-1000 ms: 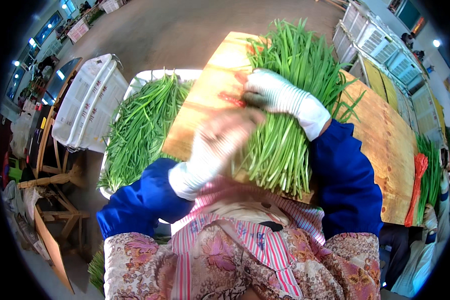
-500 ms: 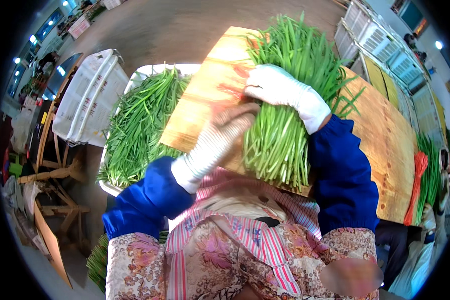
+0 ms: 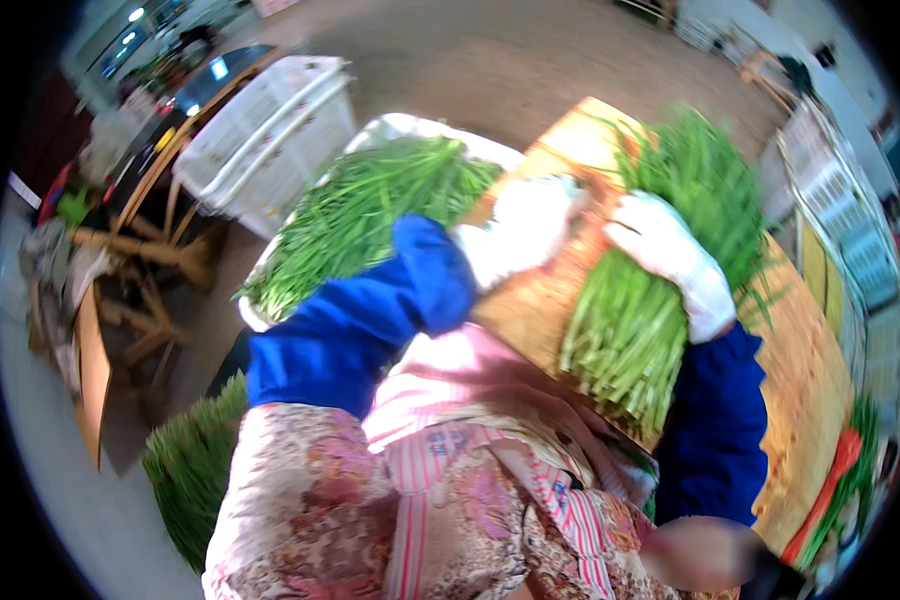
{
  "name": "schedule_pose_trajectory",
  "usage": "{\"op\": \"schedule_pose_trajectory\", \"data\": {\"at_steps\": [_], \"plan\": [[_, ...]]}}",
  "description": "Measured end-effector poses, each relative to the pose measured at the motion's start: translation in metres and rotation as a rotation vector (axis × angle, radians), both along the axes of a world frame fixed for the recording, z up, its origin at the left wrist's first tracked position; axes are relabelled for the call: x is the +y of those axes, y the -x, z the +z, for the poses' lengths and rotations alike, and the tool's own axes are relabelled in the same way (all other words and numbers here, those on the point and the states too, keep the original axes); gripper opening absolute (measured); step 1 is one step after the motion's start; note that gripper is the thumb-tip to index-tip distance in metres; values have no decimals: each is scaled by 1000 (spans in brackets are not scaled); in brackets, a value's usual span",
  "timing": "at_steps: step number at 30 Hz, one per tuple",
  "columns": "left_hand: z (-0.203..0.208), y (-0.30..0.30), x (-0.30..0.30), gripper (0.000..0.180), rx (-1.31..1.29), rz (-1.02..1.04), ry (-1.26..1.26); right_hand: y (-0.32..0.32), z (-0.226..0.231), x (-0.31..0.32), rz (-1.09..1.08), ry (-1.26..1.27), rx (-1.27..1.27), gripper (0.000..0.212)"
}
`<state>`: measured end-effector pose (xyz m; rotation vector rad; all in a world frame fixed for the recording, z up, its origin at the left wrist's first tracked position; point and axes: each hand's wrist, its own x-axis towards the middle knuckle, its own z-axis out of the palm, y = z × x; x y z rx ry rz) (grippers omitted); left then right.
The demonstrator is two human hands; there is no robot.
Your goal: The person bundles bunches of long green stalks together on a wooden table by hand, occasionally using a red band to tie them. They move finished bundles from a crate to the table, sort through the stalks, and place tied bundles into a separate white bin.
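Note:
A thick bunch of garlic chives (image 3: 625,335) lies on the wooden board (image 3: 805,400), its pale cut stems toward me and its leaves pointing away. My right hand (image 3: 670,255), in a white glove, is wrapped over the middle of the bunch and presses on it. To the left of the bunch, my left hand (image 3: 530,228), also gloved, is over the board and apart from the chives. Motion smears its fingers, so their shape is unclear. Reddish strands (image 3: 592,205) show blurred on the board between both hands.
Loose chives fill a white crate (image 3: 402,125) at the board's left. White stacked crates (image 3: 270,140) stand behind it, near a wooden frame (image 3: 150,250). More chives (image 3: 195,470) are at lower left. A red tie bundle (image 3: 825,490) hangs by the board's right edge. Crates (image 3: 840,190) line the right.
The view has turned, so board and chives appear farther right. My left hand has moved away from the bunch, leftward and farther from me. My right hand stays on the chives.

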<state>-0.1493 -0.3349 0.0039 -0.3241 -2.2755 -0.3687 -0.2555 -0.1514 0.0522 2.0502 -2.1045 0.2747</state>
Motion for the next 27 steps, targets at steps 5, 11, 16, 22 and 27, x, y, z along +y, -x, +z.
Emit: {"op": "schedule_pose_trajectory", "data": {"at_steps": [5,11,16,22,27], "plan": [[-11,0,32,13,-179,-263,-934,-5,2,-5,-144,1,-237,17],[10,-4,41,14,-567,-594,-1569,-1,5,6,-241,-35,-386,19],[9,-6,33,13,-578,-572,-1558,-3,7,-1,-190,-15,-379,15],[7,-10,26,11,-534,-504,-1548,-10,14,-14,-237,-18,-489,15],[14,-8,44,9,-480,-345,-1349,-1,8,7,-370,29,-664,23]]}}
